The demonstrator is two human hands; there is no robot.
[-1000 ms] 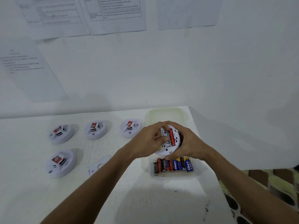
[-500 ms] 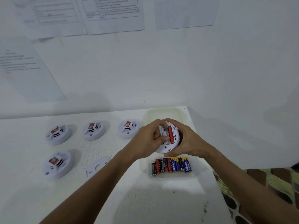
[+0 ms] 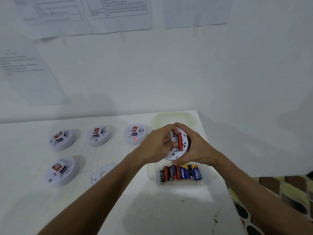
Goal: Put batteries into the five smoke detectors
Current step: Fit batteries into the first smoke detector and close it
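Head view shows me the fifth smoke detector (image 3: pixel 177 150) held up in both hands above the battery tray (image 3: pixel 205 183), with its back side turned to me. In its open compartment one red battery (image 3: pixel 180 142) already sits, and the place beside it is covered by fingers, so I cannot tell if a second cell is there. My left hand (image 3: pixel 158 146) curls over the left edge of the detector, and its fingertips press into the compartment. My right hand (image 3: pixel 197 148) wraps around the right rim and carries the weight from below. Just under the hands, a row of spare batteries (image 3: pixel 181 173), red, black and blue, lies side by side in the tray. To the left, on the white table (image 3: pixel 118 209), four other detectors stand face up: three in a back row (image 3: pixel 61 139) (image 3: pixel 99 135) (image 3: pixel 135 134) and one in front (image 3: pixel 61 171). The nearest one of the back row shows a small red light. A loose cover plate (image 3: pixel 102 173) lies between the front detector and the tray. I judge that these four are probably finished, and the last one is in work. After the batteries sit well, the plate still must go back on.
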